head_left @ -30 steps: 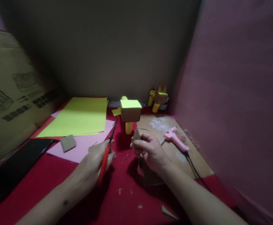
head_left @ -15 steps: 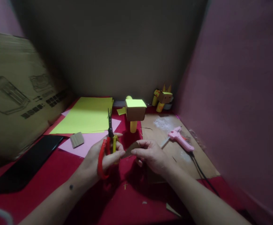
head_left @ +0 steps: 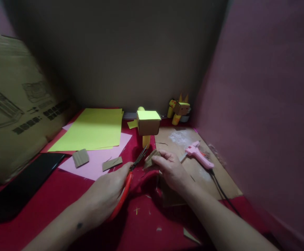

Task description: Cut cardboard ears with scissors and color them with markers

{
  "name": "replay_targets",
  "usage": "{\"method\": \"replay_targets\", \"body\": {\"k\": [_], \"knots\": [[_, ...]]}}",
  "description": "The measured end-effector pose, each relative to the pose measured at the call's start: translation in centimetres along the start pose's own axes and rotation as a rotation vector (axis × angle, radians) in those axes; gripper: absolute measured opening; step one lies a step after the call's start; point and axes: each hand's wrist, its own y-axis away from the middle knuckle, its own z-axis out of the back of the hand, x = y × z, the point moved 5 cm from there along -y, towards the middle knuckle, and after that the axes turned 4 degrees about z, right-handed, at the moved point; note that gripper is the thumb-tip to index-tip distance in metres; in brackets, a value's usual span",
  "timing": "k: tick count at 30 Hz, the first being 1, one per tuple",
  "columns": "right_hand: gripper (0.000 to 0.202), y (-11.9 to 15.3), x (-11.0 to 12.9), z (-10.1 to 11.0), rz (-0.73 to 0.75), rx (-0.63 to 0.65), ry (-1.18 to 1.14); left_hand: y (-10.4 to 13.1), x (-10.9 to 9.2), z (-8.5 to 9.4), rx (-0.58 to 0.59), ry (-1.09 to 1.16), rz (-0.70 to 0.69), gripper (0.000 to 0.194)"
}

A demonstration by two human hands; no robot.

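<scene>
The left hand (head_left: 107, 191) and right hand (head_left: 171, 170) are showing bare, like both forearms (head_left: 214, 216); a small, dark, roundish mark (head_left: 80, 226) is dotting the left one.

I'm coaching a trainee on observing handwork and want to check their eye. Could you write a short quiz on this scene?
1. Fill in the gap: the right hand pinches a small piece of ____.
2. True or false: the glue gun lies on the yellow paper.
3. Multiple choice: what does the left hand hold?
A) the glue gun
B) the scissors
C) the yellow paper

Key:
1. cardboard
2. False; it lies on the brown board.
3. B
</scene>
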Motion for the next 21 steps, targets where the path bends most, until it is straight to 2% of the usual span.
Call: {"method": "replay_targets", "body": {"k": [5,9,21], "knots": [[0.009,-0.04,0.14,-0.06,0.032,0.005,0.022,0.3,-1.1,0.22,0.113,-0.17,0.047,0.036],[0.009,-0.03,0.18,-0.48,0.052,0.032,0.023,0.21,-1.27,0.13,0.161,-0.186,0.016,0.033],[0.007,0.03,0.01,-0.56,0.02,0.04,-0.03,0.04,-1.04,-0.48,0.17,-0.246,-0.028,0.028]]}}
